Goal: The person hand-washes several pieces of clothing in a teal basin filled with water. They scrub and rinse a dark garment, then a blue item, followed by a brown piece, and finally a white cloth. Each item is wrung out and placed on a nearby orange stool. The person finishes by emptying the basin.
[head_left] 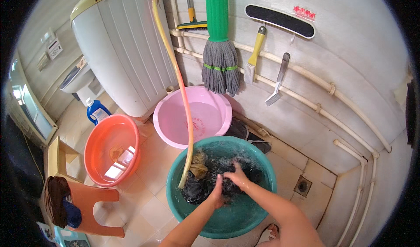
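Tiled floor (pixel 146 210), fingers (pixel 236 165) at black cloth (pixel 192 191)

Grey mop (pixel 221 67) beside a yellow-handled brush (pixel 255 53)

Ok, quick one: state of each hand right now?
Left hand: at the soaked black cloth in the round teal basin; grip cannot be told.
Right hand: open at that cloth, grip not visible.
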A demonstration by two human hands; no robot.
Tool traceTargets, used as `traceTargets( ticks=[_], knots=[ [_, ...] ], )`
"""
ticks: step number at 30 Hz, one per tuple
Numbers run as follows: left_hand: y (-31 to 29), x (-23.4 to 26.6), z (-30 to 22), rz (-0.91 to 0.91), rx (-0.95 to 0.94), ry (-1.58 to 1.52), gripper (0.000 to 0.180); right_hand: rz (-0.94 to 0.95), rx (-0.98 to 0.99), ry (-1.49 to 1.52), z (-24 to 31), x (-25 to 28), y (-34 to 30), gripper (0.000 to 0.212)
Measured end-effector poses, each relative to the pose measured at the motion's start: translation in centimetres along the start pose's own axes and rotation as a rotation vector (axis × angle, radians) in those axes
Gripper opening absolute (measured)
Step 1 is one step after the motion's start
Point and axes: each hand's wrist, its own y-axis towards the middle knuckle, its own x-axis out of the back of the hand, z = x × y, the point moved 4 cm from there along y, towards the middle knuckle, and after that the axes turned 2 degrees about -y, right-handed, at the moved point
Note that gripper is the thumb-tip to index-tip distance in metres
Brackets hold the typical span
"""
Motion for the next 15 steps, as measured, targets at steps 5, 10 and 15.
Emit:
traceTargets(
  ticks=[5,10,15],
  knots=[
    [9.3,7.3,-0.2,0.529,-0.584,-0.649,0.041,0.109,0.338,-0.286,9.8,-3.4,-7.8,0.053],
    [0.4,2.0,-2.5,0.184,-0.481,-0.679,0.031,-0.009,0.472,-0.511,12.0,-4.5,-11.1,0.024],
    [1.6,1.3,-3.0,-0.197,-0.42,-0.474,0.029,-0.159,0.623,-0.496,10.0,-2.5,-7.0,0.023]
  ],
)
